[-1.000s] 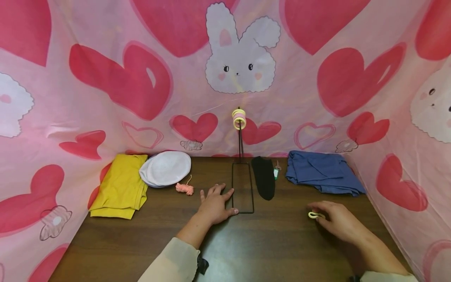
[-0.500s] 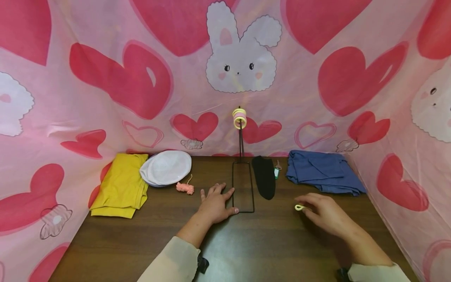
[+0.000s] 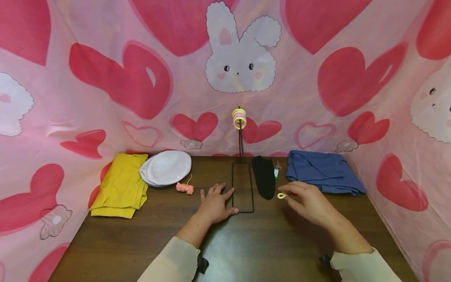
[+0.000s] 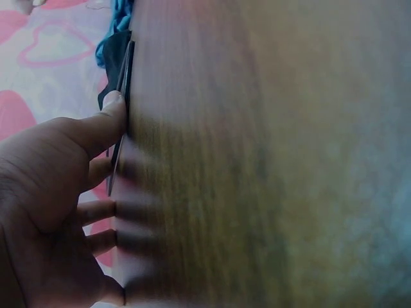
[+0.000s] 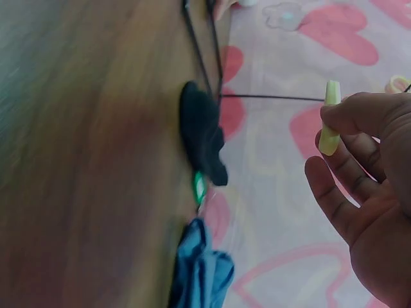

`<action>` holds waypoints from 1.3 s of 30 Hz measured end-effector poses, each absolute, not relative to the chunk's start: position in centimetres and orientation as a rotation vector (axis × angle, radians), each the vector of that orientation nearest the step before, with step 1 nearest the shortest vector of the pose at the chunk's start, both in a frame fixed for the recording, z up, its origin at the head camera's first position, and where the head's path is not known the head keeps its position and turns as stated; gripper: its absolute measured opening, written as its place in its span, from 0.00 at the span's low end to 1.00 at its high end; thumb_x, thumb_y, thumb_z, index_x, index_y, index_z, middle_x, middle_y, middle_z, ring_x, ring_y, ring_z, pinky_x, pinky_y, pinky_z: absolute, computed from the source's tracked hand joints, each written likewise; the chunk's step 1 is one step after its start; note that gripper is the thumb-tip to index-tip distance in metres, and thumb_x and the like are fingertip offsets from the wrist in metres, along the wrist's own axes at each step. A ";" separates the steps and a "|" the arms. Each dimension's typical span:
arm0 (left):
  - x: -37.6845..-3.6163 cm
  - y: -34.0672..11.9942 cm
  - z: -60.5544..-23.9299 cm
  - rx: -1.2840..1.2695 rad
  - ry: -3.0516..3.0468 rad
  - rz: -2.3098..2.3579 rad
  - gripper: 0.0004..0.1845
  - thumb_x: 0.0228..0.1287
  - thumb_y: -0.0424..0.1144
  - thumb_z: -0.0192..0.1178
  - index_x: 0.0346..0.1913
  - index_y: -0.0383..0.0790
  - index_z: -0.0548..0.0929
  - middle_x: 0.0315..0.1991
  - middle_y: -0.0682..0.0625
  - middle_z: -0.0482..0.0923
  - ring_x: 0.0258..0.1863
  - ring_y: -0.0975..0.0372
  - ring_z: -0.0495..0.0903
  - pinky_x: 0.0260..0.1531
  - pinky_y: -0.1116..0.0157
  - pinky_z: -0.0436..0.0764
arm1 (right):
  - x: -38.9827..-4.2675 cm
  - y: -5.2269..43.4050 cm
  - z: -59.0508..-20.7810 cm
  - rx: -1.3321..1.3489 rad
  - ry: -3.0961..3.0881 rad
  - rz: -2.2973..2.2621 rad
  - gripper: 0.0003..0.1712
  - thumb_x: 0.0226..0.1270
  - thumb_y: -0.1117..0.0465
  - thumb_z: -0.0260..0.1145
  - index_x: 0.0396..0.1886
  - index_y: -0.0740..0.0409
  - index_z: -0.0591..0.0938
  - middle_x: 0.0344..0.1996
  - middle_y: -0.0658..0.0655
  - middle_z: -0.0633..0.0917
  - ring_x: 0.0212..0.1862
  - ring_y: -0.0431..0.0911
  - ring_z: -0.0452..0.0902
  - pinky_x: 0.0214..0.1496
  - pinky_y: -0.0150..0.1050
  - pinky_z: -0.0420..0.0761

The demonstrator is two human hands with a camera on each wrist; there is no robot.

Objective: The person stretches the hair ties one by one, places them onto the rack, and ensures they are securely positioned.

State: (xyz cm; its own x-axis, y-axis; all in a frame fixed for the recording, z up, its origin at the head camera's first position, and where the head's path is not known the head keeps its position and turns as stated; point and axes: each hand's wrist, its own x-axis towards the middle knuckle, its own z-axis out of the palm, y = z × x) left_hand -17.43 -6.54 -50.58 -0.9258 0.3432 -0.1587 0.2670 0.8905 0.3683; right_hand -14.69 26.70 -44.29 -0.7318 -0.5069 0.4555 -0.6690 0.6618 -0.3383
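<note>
My left hand (image 3: 215, 205) lies with fingers spread on the table, its thumb and index fingertip at the near left side of a black wire stand's base (image 3: 253, 190). The left wrist view shows the thumb over the black wire (image 4: 120, 138). Between thumb and fingers, my right hand (image 3: 310, 201) pinches a small pale yellow ring (image 3: 282, 196), raised above the table in the right wrist view. This hand is right of the stand, near a black sock (image 3: 264, 178). Yellow and pink rings (image 3: 239, 118) hang on the stand's upper arm.
At the back left are folded yellow cloth (image 3: 121, 184), a whitish cap-like item (image 3: 167, 168) and a pink yarn bundle (image 3: 184, 188). A key with a green-and-white tag (image 3: 276, 172) lies by the sock. Folded blue cloth (image 3: 320, 172) is at right. Pink printed sheeting (image 3: 190, 98) encloses the table.
The right hand has moved left and away from me with the pale yellow ring, from in front of the blue cloth to beside the sock. The left hand stays at the stand's base.
</note>
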 end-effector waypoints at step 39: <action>-17.4 -6.3 -50.5 0.456 2.840 0.521 0.42 0.64 0.66 0.66 0.78 0.59 0.70 0.81 0.46 0.57 0.81 0.46 0.51 0.70 0.27 0.43 | -15.8 16.7 -33.6 1.057 -1.980 0.907 0.12 0.73 0.54 0.70 0.47 0.56 0.90 0.42 0.52 0.90 0.44 0.47 0.86 0.55 0.31 0.80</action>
